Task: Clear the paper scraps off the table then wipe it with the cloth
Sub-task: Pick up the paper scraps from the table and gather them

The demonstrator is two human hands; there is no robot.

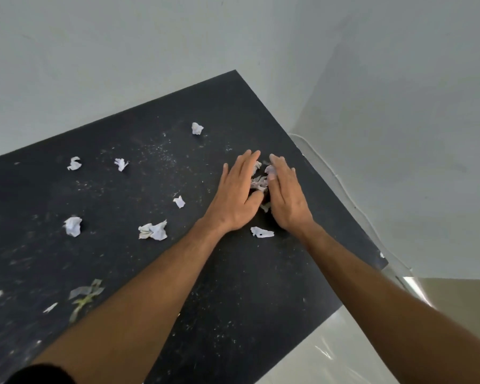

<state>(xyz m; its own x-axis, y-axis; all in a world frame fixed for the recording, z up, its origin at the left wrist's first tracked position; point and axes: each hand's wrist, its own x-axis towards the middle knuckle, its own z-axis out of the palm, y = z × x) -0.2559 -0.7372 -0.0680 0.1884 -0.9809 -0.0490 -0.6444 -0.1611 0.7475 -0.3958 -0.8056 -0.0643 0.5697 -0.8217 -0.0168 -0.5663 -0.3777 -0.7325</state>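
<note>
Cupped between the left hand (237, 198) and right hand (287, 198), both flat with fingers extended, sits a small heap of crumpled white paper scraps (259, 182), its long axis running away from the person. Both palms face inward on the dusty black table (150, 273); other loose scraps (153, 230) lie scattered leftward.

Gathered scraps (258, 180): mostly hidden between the left hand (237, 198) and right hand (287, 199); count could not be told.
Table (150, 139): left and near edges were cut off by the frame.
Flattened scrap (85, 296): blurred, material unclear.
Fleck at table's right edge (382, 255): too small to identify.
</note>
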